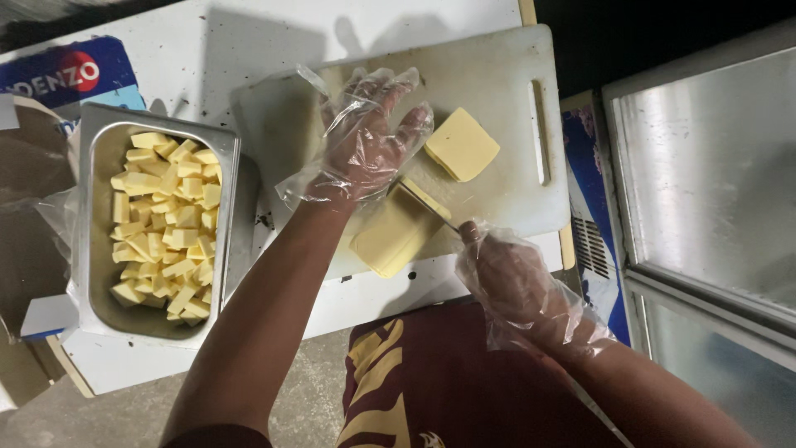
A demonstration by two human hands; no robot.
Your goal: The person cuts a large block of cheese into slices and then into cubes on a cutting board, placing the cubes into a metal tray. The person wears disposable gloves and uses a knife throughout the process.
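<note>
The right hand (pixel 514 278), wrapped in a loose, crinkled clear plastic glove, is closed around the handle of a knife (pixel 435 214), whose thin blade runs up and to the left from the fist and sits on top of a pale yellow block of cheese (pixel 396 231). That block is smooth, flat-sided and roughly rectangular, lying at the near edge of the cutting board (pixel 497 83). The left hand (pixel 365 145), in the same kind of baggy glove, lies open with fingers spread and palm down, its heel at the far end of the block; whether the fingers press the cheese or the board cannot be told. Just to the right of the left hand, further in on the board, lies a second, thinner slab of cheese (pixel 461 145), square-cornered and apart from the knife. The board is white plastic, scuffed and stained, with a slot handle near its right edge. To the left of the board, close beside it, stands a rectangular steel pan (pixel 91 158) with rounded corners and a dull shine, heaped with small yellow cheese cubes (pixel 166 224) of uneven size. Board and pan rest on a white tabletop (pixel 249 50) marked with dark specks. Right of the board, past the table's edge, is a pane of glass in a metal frame (pixel 713 166). Below the table, grey concrete floor (pixel 307 398) shows.
</note>
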